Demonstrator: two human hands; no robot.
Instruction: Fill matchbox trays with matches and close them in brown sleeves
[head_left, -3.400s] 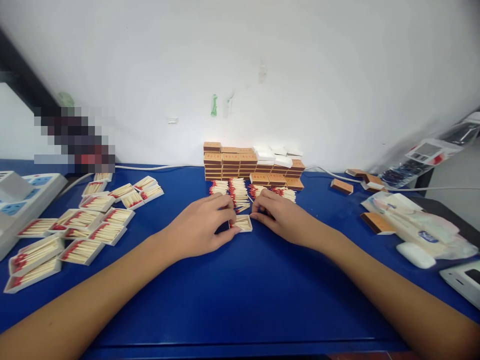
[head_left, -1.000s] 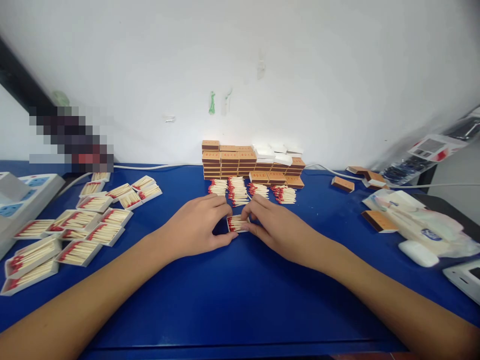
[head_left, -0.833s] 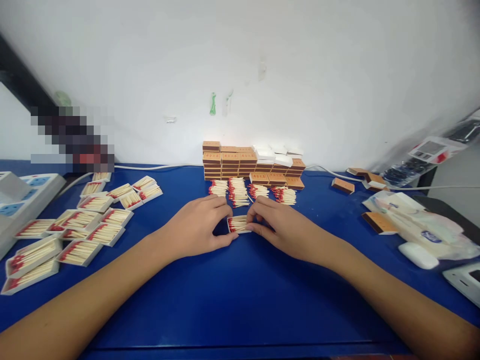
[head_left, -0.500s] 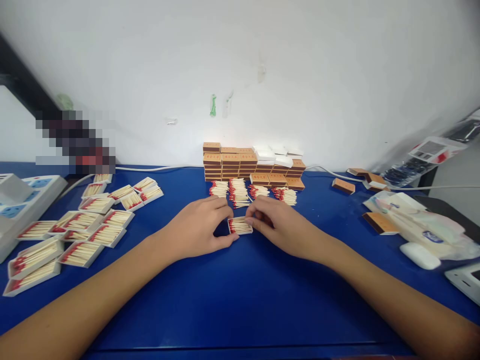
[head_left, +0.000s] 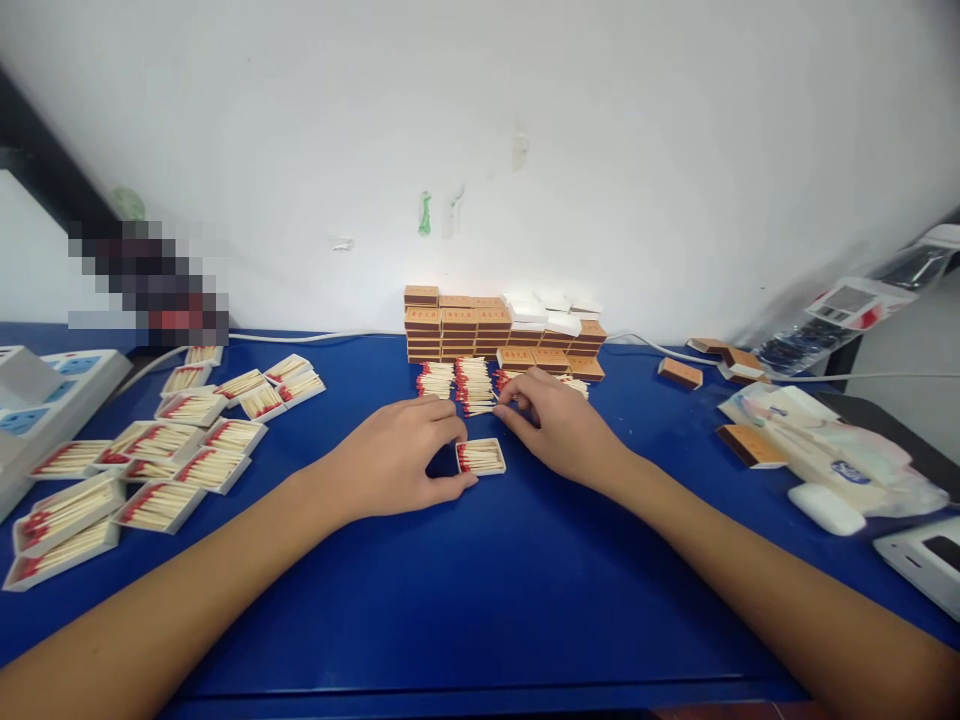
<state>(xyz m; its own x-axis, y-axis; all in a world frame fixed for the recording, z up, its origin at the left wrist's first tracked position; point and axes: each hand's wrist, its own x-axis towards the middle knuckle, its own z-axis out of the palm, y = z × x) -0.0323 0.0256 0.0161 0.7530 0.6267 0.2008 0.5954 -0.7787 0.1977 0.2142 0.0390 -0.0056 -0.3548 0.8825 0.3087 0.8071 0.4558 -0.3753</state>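
Note:
A white matchbox tray (head_left: 481, 469) holding red-tipped matches lies on the blue table in front of me. My left hand (head_left: 412, 455) curves round the tray's left end, thumb at the near corner and index finger at the far one. Beyond the tray, my right hand (head_left: 544, 415) is bent in a pinch beside the loose match piles. A pale match end seems to show at its fingertips, partly hidden. Several piles of matches lie in a row, among them a long pile (head_left: 474, 385) and a left pile (head_left: 435, 380); my right hand covers part of the others.
Stacked brown matchboxes (head_left: 459, 330) stand against the wall, white trays (head_left: 526, 308) on top. Filled trays (head_left: 161, 505) spread at left near a power strip (head_left: 71, 385). At right are loose matchboxes (head_left: 680, 373), a tissue pack (head_left: 847, 450), a white case (head_left: 825, 508) and a bottle (head_left: 862, 300).
My right hand has moved from the tray's right end away from me, up to the match piles. My left hand stays at the tray, which is now more fully visible.

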